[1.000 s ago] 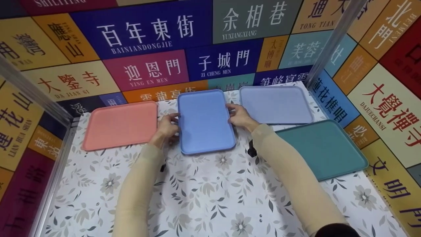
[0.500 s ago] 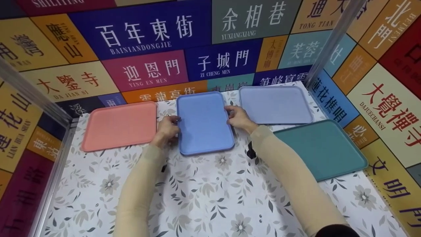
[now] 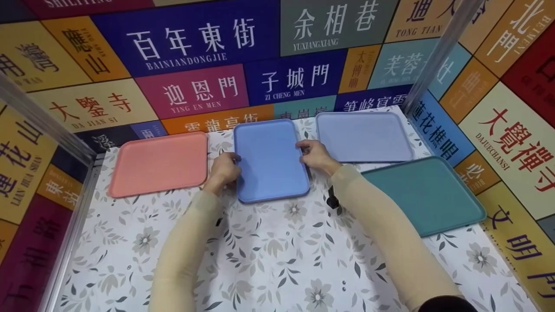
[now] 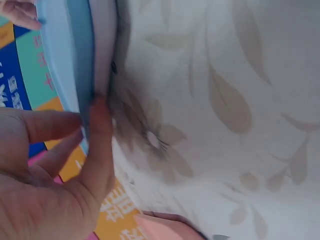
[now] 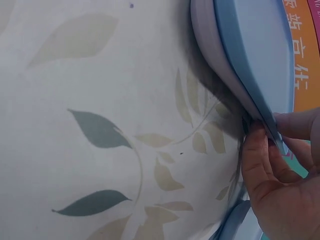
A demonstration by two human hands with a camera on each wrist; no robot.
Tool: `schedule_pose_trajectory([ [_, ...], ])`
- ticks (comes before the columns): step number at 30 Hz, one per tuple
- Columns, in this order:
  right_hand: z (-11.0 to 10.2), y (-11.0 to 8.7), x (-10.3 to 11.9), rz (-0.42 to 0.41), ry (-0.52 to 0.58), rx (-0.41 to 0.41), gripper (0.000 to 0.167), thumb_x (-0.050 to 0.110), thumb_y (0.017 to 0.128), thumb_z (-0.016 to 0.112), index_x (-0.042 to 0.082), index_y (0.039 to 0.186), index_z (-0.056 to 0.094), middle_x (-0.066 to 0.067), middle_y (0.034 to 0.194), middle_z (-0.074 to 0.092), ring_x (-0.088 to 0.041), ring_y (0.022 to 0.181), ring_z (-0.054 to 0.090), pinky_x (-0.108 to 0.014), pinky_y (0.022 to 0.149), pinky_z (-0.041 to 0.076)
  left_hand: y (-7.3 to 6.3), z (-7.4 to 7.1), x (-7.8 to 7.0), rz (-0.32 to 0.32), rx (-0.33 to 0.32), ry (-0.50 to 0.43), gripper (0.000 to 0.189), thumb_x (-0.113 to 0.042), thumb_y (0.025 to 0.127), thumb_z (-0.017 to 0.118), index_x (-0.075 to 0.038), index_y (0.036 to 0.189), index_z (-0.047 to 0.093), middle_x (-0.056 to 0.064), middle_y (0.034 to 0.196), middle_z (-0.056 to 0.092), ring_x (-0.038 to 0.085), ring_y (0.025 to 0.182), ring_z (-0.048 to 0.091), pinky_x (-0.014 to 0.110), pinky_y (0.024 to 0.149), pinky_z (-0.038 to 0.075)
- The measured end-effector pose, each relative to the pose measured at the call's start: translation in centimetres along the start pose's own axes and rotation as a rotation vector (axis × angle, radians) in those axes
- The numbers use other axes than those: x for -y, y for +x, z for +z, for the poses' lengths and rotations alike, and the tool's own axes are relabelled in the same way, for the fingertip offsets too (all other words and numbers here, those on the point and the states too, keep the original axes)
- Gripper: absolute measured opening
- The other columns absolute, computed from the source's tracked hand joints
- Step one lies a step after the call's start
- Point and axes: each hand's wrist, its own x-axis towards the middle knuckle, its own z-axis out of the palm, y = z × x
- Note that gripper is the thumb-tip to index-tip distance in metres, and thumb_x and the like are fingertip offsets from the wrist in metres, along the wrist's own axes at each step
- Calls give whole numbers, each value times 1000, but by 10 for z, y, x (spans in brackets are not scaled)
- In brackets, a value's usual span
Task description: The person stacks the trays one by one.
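Note:
A blue rectangular tray (image 3: 273, 162) lies with its long side pointing away from me in the head view, between my two hands. My left hand (image 3: 224, 170) pinches its left edge; the left wrist view shows thumb and fingers on either side of the rim. On the opposite edge my right hand (image 3: 318, 155) grips the tray the same way, its fingers (image 5: 255, 150) under the rim in the right wrist view. A paler lilac layer (image 4: 104, 45) shows just below the blue rim, close over the patterned cloth.
A pink tray (image 3: 160, 164) lies to the left. At the back right is a pale lavender tray (image 3: 364, 138), and a green tray (image 3: 433, 197) sits nearer on the right, partly behind the right sleeve. The floral cloth (image 3: 269, 268) meets walls (image 3: 208, 26) printed with signs.
My left hand has shifted slightly, its fingers reaching a little farther over the blue tray's left edge. The right hand and all the trays stay nearly in place.

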Motion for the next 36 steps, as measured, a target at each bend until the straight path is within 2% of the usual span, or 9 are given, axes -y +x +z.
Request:
schedule_pose_trajectory([
  [3,1,0,2,1,-20,3,55,-9,92,66,-3,146,69,-25,146,71,-27,121,59,-33,104,51,-4,-2,-5,8,-19,69,51,-7,93,64,-3,144,72,24,145,72,39,129,70,48,113,59],
  [6,0,-2,4,14,-33,26,54,-8,91,69,-2,145,71,-25,142,71,-25,116,58,-28,95,51,-7,-4,-10,-10,-25,80,50,-11,94,67,-3,144,71,24,145,72,40,132,69,50,118,57],
  [10,-5,-5,6,46,-8,76,54,-9,91,70,-1,145,71,-24,135,68,-22,108,56,-22,78,54,-12,-6,-18,-22,-37,89,51,-12,93,69,-3,143,70,23,140,73,39,128,70,49,114,58],
  [12,-9,-8,7,65,24,106,54,-9,93,70,-2,147,69,-23,135,66,-20,107,58,-23,75,59,-14,-6,-22,-17,-50,99,52,-13,92,69,-4,143,70,22,139,74,39,126,71,50,113,58],
  [15,-16,-13,11,92,74,153,53,-7,97,69,-3,150,66,-23,138,65,-20,107,64,-29,84,67,-18,-6,-29,-1,-71,104,52,-15,90,69,-5,141,72,23,139,75,40,126,72,51,112,59],
  [19,-30,-20,17,100,98,217,52,-2,102,68,-4,154,61,-27,142,65,-27,109,73,-40,93,69,-24,-3,-41,44,-81,111,50,-16,90,69,-5,138,75,24,139,75,41,126,73,53,111,60],
  [24,-56,-29,20,93,52,268,54,4,105,70,-3,157,59,-27,143,66,-30,116,74,-39,91,67,-33,8,-61,104,-59,108,45,-18,92,70,-6,135,78,20,133,79,38,123,75,52,108,62],
  [30,-94,-36,10,76,-40,263,56,10,104,73,-4,156,59,-27,142,67,-12,98,71,-30,79,64,-39,26,-82,150,-23,113,44,-21,93,73,-11,135,79,14,130,82,35,123,77,50,106,63],
  [36,-122,-40,1,84,-111,253,58,13,101,78,-3,155,61,-27,141,69,-10,91,71,-26,75,64,-47,40,-94,167,13,94,42,-23,95,75,-12,136,79,13,129,83,32,122,77,47,105,64],
])
